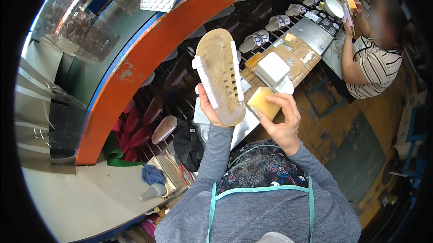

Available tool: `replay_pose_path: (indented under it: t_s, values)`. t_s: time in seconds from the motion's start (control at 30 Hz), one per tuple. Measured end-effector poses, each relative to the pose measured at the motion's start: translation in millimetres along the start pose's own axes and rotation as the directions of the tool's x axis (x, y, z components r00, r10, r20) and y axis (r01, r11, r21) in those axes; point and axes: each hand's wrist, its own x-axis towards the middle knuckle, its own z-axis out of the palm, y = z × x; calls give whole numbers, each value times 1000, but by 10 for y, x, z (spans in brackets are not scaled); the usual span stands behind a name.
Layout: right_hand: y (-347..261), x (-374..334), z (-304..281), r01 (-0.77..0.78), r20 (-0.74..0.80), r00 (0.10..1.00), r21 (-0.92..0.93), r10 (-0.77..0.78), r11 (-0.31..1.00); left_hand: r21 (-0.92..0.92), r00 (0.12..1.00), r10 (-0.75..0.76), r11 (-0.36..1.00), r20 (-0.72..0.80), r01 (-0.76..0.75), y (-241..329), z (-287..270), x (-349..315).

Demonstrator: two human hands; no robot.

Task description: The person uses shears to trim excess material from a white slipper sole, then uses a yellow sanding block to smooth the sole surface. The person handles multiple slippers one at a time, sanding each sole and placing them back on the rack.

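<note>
My left hand (209, 106) grips the heel end of a sandal footbed (219, 69), held up with its tan underside toward me. White strap edges are folded onto both sides of that underside, and a patch of small holes runs along its right part. Just to the right, my right hand (285, 120) pinches a yellow sponge (263, 103) between thumb and fingers. The sponge is close to the footbed's heel but looks apart from it. Beyond the sponge, a white square tub (273, 69) stands on the tiled bench top (304, 58).
Other sponges (290, 40) lie on the bench. Pale sandals (255, 41) line a dark slatted conveyor (180, 69) beside it, bordered by an orange curved wall (131, 69). At the far right a co-worker (376, 69) in a striped top holds a piece and a yellow sponge.
</note>
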Motion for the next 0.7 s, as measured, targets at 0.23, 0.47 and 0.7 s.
replay_pose_path:
  t_s: [0.23, 0.47, 0.7]
  values:
    - [-57, -108, 79, 229, 178, 958, -14, -223, 973, -12, 998, 65, 998, -14, -65, 83, -121, 35]
    - [-77, -19, 52, 33, 39, 999, 57, -36, 998, 45, 998, 47, 998, -31, -46, -183, 7, 20]
    - [218, -191, -251, 160, 312, 934, 63, -171, 985, 166, 981, -45, 983, -186, 77, -379, -48, 80]
